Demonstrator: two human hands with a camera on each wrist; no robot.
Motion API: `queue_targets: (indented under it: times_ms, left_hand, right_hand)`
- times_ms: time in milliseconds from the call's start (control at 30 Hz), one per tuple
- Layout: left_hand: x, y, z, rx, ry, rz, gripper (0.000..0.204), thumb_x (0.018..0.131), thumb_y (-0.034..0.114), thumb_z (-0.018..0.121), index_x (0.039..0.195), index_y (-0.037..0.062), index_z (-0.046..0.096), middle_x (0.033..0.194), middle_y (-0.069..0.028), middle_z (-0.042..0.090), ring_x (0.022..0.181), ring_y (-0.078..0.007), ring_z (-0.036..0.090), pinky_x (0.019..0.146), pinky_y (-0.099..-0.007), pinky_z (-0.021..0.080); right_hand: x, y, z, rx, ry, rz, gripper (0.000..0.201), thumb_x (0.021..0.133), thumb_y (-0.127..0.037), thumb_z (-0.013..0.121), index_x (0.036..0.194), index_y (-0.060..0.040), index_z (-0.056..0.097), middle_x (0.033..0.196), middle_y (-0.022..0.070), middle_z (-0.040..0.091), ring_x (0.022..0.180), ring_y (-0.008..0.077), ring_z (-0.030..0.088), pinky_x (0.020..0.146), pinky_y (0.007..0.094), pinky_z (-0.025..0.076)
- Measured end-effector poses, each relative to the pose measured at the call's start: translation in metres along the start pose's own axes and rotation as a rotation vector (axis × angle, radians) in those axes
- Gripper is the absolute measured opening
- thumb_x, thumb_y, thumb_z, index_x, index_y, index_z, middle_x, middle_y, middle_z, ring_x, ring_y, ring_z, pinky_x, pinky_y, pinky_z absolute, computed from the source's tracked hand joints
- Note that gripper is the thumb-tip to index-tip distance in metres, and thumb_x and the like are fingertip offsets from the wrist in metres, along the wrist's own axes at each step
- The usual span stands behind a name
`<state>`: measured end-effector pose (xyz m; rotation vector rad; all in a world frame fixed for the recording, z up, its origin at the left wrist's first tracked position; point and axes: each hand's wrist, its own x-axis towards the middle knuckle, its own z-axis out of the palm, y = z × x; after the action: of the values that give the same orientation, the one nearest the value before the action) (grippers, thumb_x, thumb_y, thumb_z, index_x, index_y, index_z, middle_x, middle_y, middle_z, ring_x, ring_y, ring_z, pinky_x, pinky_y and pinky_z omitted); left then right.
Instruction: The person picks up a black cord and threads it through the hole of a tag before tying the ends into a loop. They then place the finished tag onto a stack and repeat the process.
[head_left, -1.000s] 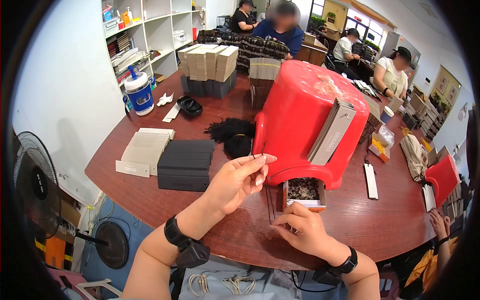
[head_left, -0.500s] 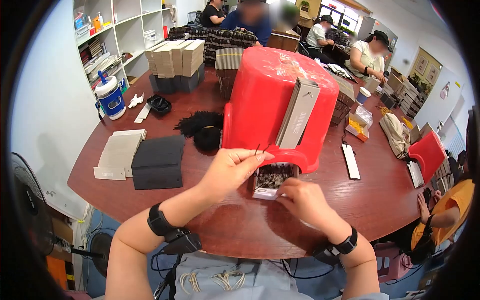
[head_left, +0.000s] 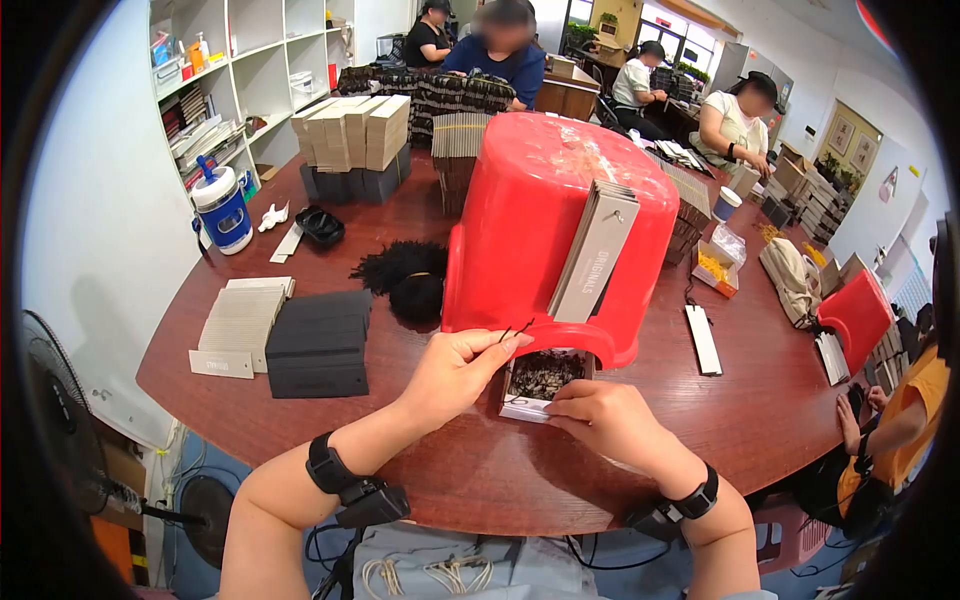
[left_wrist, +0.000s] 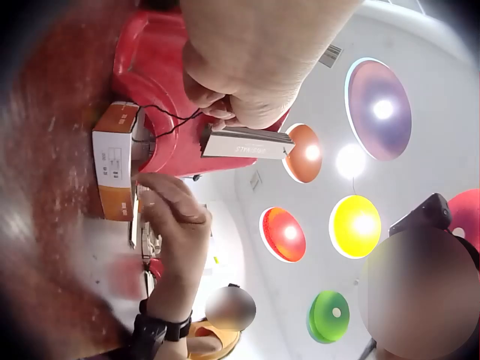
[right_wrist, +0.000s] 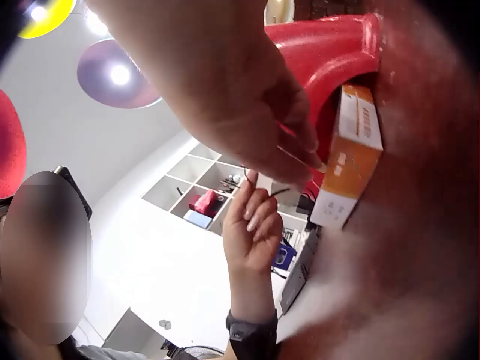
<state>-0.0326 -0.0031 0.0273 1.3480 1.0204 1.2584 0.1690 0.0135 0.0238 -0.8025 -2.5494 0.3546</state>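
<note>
My left hand (head_left: 465, 360) pinches a thin black cord (left_wrist: 166, 109) between thumb and fingertips, its short ends standing above them in the head view. In the left wrist view the cord runs in two strands down to a small orange and white box (left_wrist: 112, 161). Small dark and tan pieces (head_left: 545, 374) fill that box, under the arched opening of a red plastic stool (head_left: 560, 220). My right hand (head_left: 625, 425) has its fingertips at the box's front rim; I cannot tell what they hold. Grey tags (head_left: 592, 255) marked ORIGINALS hang stacked against the stool's side.
On the table's left lie fanned pale cards (head_left: 240, 320) and dark grey cards (head_left: 320, 345). A black tassel bundle (head_left: 412, 280) sits beside the stool. Behind stand card stacks (head_left: 350, 135) and a blue-white jug (head_left: 222, 210). To the right lies a white tag (head_left: 703, 340). Other people sit around.
My right hand has left the cord's lower end and moved to the box's front rim. The left hand still pinches the cord, now nearer the stool's arch. The head view has shifted.
</note>
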Motion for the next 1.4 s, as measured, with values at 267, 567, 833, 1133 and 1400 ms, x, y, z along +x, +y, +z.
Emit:
queue_targets:
  times_ms: [267,567,833,1133,1400]
  left_hand:
    - [0.001,-0.003,0.000,0.007,0.010,-0.007,0.021,0.084,0.010,0.048,0.097,-0.0027,0.057,0.087,-0.0027,0.060,0.078,-0.0038,0.049,0.069,-0.0192,0.041]
    - [-0.002,-0.011,0.006,0.096,-0.032,0.098,0.020,0.083,0.008,0.049,0.097,-0.0031,0.057,0.091,-0.0074,0.060,0.082,-0.0068,0.053,0.073,-0.0199,0.042]
    - [-0.002,-0.020,0.009,0.144,0.008,0.133,0.018,0.082,0.010,0.051,0.094,-0.0016,0.059,0.083,-0.0070,0.062,0.075,-0.0068,0.053,0.066,-0.0194,0.042]
    - [-0.005,-0.022,0.013,0.365,0.072,0.334,0.014,0.077,0.006,0.056,0.090,0.0012,0.061,0.061,-0.0060,0.055,0.055,-0.0067,0.046,0.050,-0.0208,0.037]
    - [-0.006,-0.024,0.015,0.392,0.095,0.397,0.015,0.076,0.006,0.057,0.090,0.0014,0.062,0.060,-0.0060,0.055,0.052,-0.0071,0.046,0.048,-0.0210,0.037]
  right_hand:
    - [0.004,0.028,-0.026,0.035,0.125,0.281,0.011,0.068,-0.016,0.063,0.071,-0.0050,0.062,0.067,0.0085,0.057,0.058,0.0225,0.056,0.053,0.0302,0.045]
    - [0.021,0.019,0.011,-0.182,-0.163,0.111,0.020,0.063,-0.017,0.064,0.079,-0.0065,0.062,0.077,0.0073,0.057,0.071,0.0240,0.057,0.063,0.0319,0.045]
    - [0.019,0.024,0.007,0.241,0.217,0.226,0.009,0.066,-0.003,0.061,0.074,-0.0044,0.063,0.073,0.0088,0.058,0.067,0.0211,0.058,0.060,0.0287,0.046]
    - [0.021,0.003,0.004,0.807,0.350,0.501,0.014,0.073,0.001,0.059,0.087,0.0013,0.058,0.074,0.0036,0.060,0.062,0.0046,0.055,0.050,0.0156,0.044]
    - [0.020,-0.002,0.012,0.664,0.467,0.383,0.010,0.071,0.001,0.060,0.079,-0.0007,0.056,0.071,0.0021,0.060,0.064,0.0053,0.055,0.055,0.0180,0.045]
